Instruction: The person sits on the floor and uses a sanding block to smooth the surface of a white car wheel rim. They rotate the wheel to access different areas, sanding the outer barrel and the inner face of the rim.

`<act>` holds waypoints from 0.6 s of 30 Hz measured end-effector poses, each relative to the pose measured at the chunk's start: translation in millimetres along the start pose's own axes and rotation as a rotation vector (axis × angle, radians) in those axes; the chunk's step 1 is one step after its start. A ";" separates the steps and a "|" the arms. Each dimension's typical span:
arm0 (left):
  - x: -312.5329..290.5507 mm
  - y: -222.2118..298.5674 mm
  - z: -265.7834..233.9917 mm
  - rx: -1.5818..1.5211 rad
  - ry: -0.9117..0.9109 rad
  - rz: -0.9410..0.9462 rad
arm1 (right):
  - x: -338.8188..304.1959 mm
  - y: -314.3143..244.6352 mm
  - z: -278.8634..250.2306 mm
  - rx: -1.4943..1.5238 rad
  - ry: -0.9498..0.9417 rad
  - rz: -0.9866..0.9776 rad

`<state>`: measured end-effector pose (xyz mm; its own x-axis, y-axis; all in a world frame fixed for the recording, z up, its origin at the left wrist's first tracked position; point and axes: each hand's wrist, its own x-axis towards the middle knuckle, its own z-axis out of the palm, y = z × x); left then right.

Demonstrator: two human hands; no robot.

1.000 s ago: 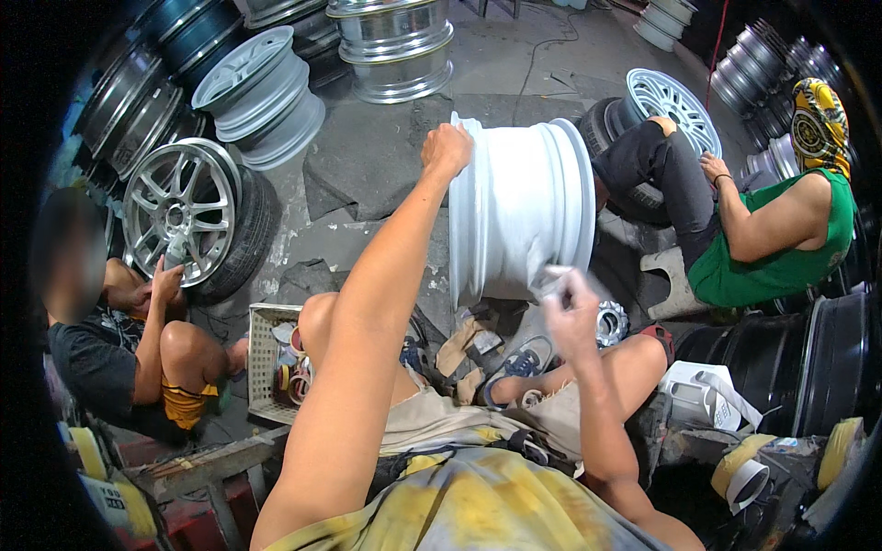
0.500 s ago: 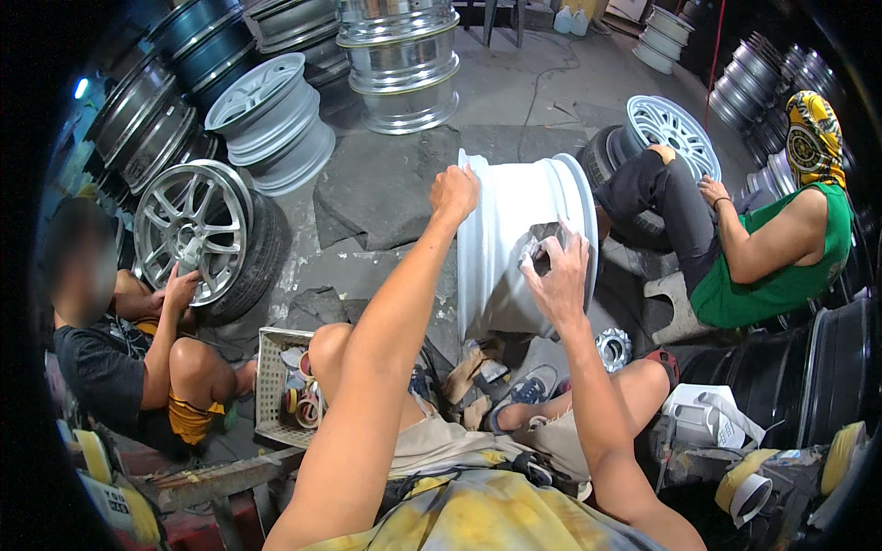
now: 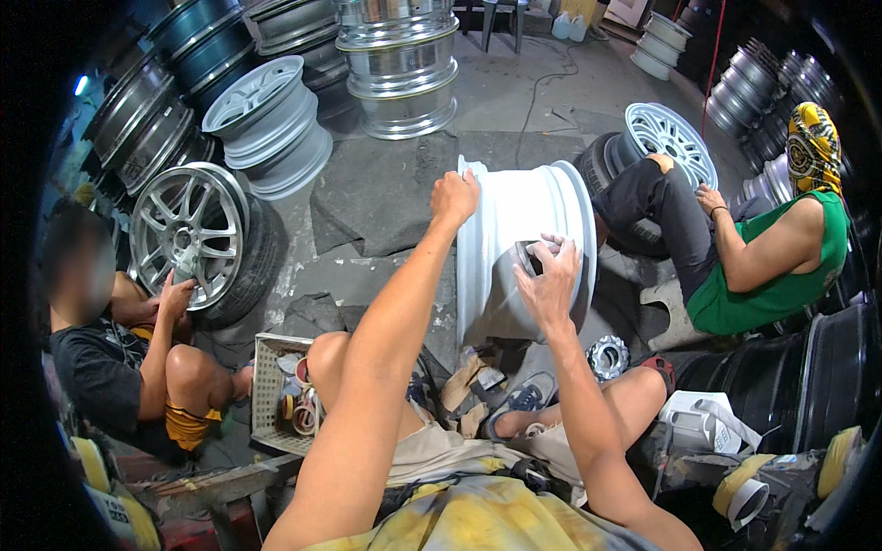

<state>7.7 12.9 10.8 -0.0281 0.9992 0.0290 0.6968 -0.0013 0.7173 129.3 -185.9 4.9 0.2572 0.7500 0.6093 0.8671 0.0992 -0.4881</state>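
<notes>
1. A white-painted metal wheel rim [image 3: 519, 253] stands on edge on the concrete floor [image 3: 386, 184], just in front of the person's bent knees, barrel facing them.
2. The left hand [image 3: 455, 197] is clenched over the rim's upper left lip, steadying it upright.
3. The right hand [image 3: 549, 280] presses a small grey pad, probably sandpaper [image 3: 531, 257], flat against the barrel, fingers spread over it.
4. Judging by the even white coat, the rim looks largely smoothed; the rubbing is mid-barrel, and the far side and lower band cannot be checked from here.
5. Around it: a white plastic crate of tape rolls [image 3: 280, 395] by the left knee, a small chrome hub cap [image 3: 608, 356] near the right foot, stacks of silver rims [image 3: 400, 69] behind.
6. Two co-workers crowd close: one in a green sleeveless top [image 3: 772, 266] at right, another crouched at a silver spoked wheel with tyre [image 3: 197, 243] at left, leaving little room to turn the rim.
</notes>
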 end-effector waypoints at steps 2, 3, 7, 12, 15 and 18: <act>5.5 -4.0 -1.6 -0.014 -0.023 0.004 | -2.3 4.9 2.5 0.010 0.012 -0.002; 8.5 -5.3 -1.6 -0.019 -0.038 0.011 | -1.9 5.9 1.9 0.013 0.022 0.001; -18.5 -26.8 -1.9 -0.043 -0.042 0.072 | -1.7 4.5 -4.2 0.134 0.065 0.054; -91.2 -40.4 -17.1 -0.064 -0.214 0.096 | 6.0 19.2 -11.6 0.211 0.104 0.056; -101.0 -65.9 -15.7 -0.066 -0.339 0.170 | 15.2 13.4 -14.7 0.200 0.156 0.018; -76.4 -73.0 -14.8 0.050 -0.289 0.236 | 20.0 22.7 -10.1 -0.030 0.169 -0.135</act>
<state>-51.6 -63.9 -33.4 0.3358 0.9418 -0.0138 0.6946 -0.2377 0.6790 158.4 -175.3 12.4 0.2033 0.6103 0.7656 0.9101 0.1705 -0.3776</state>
